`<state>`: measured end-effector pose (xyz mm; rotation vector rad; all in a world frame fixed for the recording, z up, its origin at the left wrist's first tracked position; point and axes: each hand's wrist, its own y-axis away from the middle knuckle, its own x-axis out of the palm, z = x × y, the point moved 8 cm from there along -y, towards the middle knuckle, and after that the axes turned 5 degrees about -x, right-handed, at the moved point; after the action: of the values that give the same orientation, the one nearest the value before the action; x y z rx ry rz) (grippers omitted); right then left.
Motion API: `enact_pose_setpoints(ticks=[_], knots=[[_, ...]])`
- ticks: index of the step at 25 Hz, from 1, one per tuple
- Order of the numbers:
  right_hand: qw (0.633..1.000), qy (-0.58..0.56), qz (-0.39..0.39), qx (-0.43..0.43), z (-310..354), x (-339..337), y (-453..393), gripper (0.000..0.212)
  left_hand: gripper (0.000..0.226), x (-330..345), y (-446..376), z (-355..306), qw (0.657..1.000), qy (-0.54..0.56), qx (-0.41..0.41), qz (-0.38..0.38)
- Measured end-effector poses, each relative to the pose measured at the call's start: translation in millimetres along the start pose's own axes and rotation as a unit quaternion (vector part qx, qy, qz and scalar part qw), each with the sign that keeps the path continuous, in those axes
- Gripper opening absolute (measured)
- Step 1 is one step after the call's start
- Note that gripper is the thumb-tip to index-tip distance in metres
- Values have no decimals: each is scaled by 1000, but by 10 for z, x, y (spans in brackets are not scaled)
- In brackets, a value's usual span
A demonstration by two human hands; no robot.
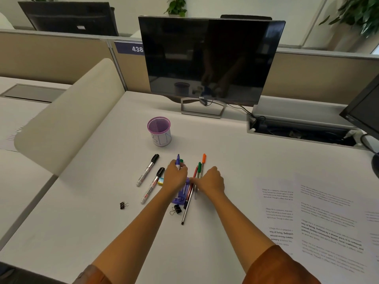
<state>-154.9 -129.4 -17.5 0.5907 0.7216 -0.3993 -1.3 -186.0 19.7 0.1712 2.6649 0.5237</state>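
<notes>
Nearest the camera, two bare forearms reach out of rust-coloured sleeves across the white desk [98,201] toward the purple mesh pen cup [159,130]. Well short of the cup and off to its right lie printed sheets [320,222]. On the cup's near side a black binder clip [176,209] sits just beside a long black pen [184,214], and a smaller binder clip [123,205] lies further left.

Closer to the cup, the left hand [176,176] has its fingers curled round a purple pen [178,159], whose capped end points toward the cup. A purple plastic case [181,194] lies under that wrist. The right hand [211,179], to the cup's near right, has its fingers bent, with the fingertips pinching a red pen [195,172]. This red one lies on the desk beside a green pen [199,167] and an orange pen [204,158].

To the near left of the cup lie a black-capped marker [152,185] and a second marker [147,170], with a small yellow-and-blue eraser [161,180] touching the nearer one. Beyond the cup stands a dark monitor [209,58].
</notes>
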Motion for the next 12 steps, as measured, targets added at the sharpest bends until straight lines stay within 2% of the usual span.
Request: enact_pose_setpoints(ticks=[2, 7, 12], knots=[[1000, 20, 5, 6, 38, 72, 18, 83, 10, -37, -19, 24, 1000, 13, -5, -9], [999, 47, 9, 0, 63, 172, 51, 59, 11, -33, -41, 34, 1000, 10, -3, 1], [994, 103, -7, -42, 107, 217, 144, 34, 8, 86, 6, 38, 1000, 10, -9, 16]])
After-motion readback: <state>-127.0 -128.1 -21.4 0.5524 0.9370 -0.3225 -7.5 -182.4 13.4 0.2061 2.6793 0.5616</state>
